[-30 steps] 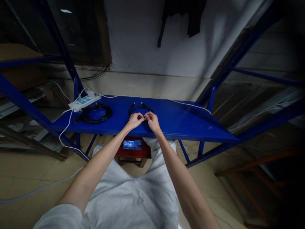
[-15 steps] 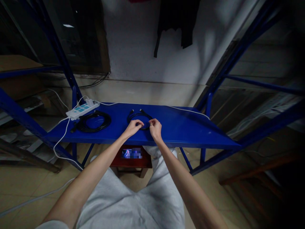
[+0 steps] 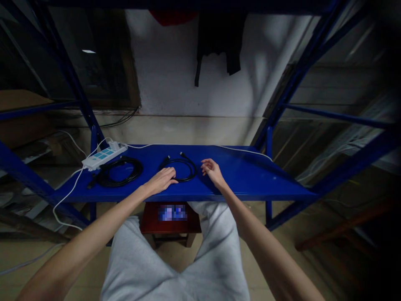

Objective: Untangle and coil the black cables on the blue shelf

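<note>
A small coiled black cable (image 3: 191, 169) lies on the blue shelf (image 3: 238, 179), its two plug ends pointing toward the back. My left hand (image 3: 161, 179) is at the coil's left side, fingers closed over the cable and the thumb at its front edge; the fingers hide that part of the loop. Just right of the coil, my right hand (image 3: 212, 172) hovers apart from it, loosely curled with its fingers apart and nothing visible in them. Farther left rests a larger black cable coil (image 3: 134, 173).
A white power strip (image 3: 105, 156) with a plug in it sits at the shelf's left end. Its white cord (image 3: 232, 149) runs along the back edge. Blue posts frame both sides. Below the shelf, a red-brown stool (image 3: 150, 225) carries a lit phone, its screen blurred.
My hands have moved apart: the left has gone to the coil's left side, the right has drawn off the coil to the right. The view has tilted up a little.
</note>
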{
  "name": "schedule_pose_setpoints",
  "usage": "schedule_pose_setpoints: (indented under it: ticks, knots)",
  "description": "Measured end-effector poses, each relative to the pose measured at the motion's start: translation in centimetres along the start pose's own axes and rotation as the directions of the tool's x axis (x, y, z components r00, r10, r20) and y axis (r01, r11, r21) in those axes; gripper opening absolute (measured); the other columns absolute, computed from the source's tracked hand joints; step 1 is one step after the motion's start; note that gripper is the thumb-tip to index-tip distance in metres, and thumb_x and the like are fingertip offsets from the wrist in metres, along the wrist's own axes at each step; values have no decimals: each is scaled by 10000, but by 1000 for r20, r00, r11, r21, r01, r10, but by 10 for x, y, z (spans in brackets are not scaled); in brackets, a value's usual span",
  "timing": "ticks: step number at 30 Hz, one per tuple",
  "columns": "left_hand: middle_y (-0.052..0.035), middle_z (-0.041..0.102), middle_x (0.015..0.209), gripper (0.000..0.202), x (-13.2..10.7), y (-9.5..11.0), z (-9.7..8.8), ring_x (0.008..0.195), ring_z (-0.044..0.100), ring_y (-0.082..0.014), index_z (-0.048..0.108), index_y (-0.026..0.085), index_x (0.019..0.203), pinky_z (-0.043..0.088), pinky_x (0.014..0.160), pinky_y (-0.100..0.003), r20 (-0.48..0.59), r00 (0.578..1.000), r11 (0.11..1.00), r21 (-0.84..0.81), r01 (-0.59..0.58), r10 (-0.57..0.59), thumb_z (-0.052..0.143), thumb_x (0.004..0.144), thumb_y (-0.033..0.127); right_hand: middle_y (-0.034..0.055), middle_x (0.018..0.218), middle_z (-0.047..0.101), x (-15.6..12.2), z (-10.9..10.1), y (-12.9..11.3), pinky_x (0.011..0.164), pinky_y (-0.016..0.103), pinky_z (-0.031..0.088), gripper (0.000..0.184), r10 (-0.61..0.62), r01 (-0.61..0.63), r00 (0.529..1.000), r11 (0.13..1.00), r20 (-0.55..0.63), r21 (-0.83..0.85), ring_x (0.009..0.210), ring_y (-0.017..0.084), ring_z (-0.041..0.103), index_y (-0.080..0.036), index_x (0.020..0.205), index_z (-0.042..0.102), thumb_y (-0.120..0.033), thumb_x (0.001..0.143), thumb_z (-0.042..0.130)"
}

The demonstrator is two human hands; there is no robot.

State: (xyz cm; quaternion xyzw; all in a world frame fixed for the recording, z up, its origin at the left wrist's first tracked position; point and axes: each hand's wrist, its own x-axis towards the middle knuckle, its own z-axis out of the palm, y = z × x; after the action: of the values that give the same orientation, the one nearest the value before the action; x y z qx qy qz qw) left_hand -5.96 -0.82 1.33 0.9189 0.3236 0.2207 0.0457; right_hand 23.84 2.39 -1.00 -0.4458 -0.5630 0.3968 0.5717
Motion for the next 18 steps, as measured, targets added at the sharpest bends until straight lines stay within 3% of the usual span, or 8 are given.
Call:
schedule_pose_setpoints:
  ticks: [6,10,13,18]
  knots:
    - [-44,633,825,296,-5,14,3,792,619,-209,572,232,904,442,784,-330,-12,998,995,82,-62,63,400,1041,430,-12,766,602,-5,3,-1,522,244,417,241,-45,45,999,999,-4,-18,613,134,537,-242,763,398,-285,610,579]
    - [-45,649,832,298,-10,16,-6,815,625,-207,597,242,885,429,789,-333,11,993,984,140,-114,114,417,1036,426,-3,613,536,-5,0,0,525,260,352,248,-59,67,995,991,75,-112,557,128,448,-238,566,286,-266,594,531]
    - [-54,647,839,323,-15,15,-14,830,621,-215,608,228,902,424,774,-344,12,989,960,239,-144,145,388,1044,418,-9,525,499,-7,-2,-1,534,273,344,247,-52,61,995,992,82,-108,528,136,447,-242,509,301,-259,574,539]
    - [-49,635,814,328,-25,6,-15,797,609,-206,603,210,912,432,765,-345,-14,989,933,334,-137,150,378,1052,402,48,574,636,-9,-3,0,586,304,432,229,1,0,1000,997,8,-81,573,191,580,-252,500,358,-286,578,570]
